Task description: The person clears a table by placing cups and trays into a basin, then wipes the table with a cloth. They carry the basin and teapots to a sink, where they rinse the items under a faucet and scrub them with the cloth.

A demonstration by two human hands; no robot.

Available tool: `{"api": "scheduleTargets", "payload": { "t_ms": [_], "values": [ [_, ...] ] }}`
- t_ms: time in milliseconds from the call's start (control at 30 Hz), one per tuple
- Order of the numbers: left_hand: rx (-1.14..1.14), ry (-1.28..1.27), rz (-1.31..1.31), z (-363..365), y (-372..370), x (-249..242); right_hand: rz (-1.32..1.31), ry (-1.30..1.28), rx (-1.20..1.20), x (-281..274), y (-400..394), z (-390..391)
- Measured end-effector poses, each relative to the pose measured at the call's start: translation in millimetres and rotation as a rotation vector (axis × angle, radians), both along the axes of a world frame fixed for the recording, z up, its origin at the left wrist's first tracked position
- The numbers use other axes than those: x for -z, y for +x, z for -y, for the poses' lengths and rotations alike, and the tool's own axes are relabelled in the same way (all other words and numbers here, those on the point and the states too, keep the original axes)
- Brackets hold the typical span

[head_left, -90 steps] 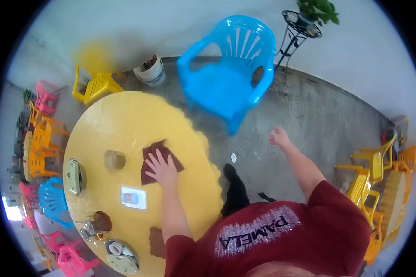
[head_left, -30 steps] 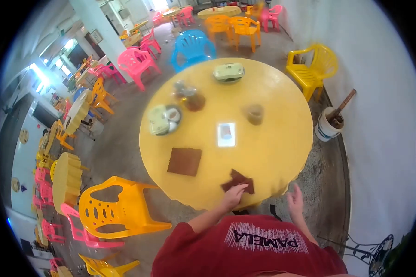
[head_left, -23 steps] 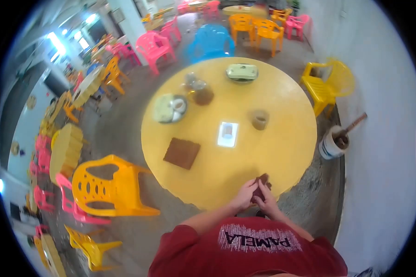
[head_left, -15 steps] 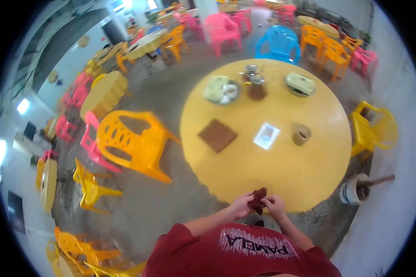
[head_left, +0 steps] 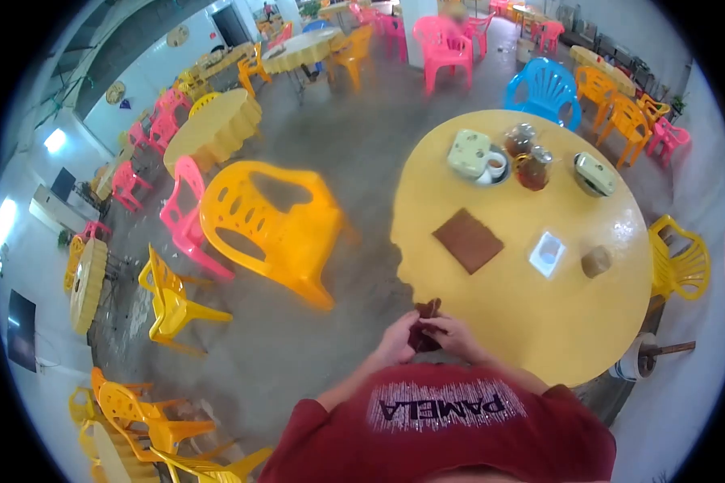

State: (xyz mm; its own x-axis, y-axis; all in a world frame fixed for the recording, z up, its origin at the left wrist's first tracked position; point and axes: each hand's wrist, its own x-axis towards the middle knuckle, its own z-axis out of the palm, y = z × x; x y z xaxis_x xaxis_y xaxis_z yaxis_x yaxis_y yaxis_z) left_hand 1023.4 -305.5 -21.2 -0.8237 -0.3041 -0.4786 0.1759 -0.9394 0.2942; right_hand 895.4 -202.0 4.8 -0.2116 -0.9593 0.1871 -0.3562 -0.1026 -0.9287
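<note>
Between my two hands is a crumpled dark maroon cloth, held just in front of my shirt. My left hand grips its left side. From the right, my right hand closes on it with fingers bent over the fabric. Both are by the near left edge of a round table with a yellow cover. On that table lie a flat brown square cloth, a white card with a picture, and a small brownish cup-like roll.
Glass jugs with dark liquid stand near a bowl holding a pale box and cups. Another pale box is at the back right. An orange chair stands left, a blue chair behind, a yellow chair and bucket right.
The view has swung left, so the table sits further right in it. My hands are now at the table's left edge, still on the maroon cloth.
</note>
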Motion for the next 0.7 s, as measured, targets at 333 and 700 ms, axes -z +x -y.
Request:
{"api": "scheduleTargets", "payload": {
  "t_ms": [333,700],
  "values": [
    [-0.222,-0.090,0.225,133,90,5,0.323,0.382,-0.058,-32,39,113],
    [-0.586,-0.111,0.498,304,125,-43,0.384,0.280,0.358,42,-84,220]
  ]
}}
